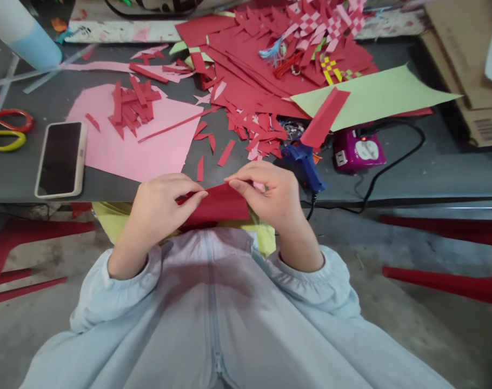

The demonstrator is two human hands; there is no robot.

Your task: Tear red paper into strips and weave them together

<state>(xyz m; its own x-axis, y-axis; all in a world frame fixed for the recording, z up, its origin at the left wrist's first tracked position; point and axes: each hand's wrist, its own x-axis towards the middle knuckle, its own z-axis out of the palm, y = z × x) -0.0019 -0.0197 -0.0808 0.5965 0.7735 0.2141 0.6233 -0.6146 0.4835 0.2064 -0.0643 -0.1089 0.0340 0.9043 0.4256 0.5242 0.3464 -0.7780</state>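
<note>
A sheet of red paper (221, 204) hangs at the table's front edge, in front of my body. My left hand (167, 202) pinches its upper edge between thumb and fingers. A short way to the right, my right hand (270, 189) pinches the same edge. Part of the sheet is hidden behind my hands. Just beyond them lie small red paper strips (226, 153). A blue glue gun (306, 162) rests to the right of my right hand, with a folded red paper piece (325, 118) over its front end.
Pink paper (165, 154) carries a pile of red strips (134, 105). A phone (61, 159) and scissors (11, 129) lie left. Red sheets (246, 70), green paper (371, 97), a purple power socket (357, 151) with a black cable, and cardboard (469, 54) lie at the back and right.
</note>
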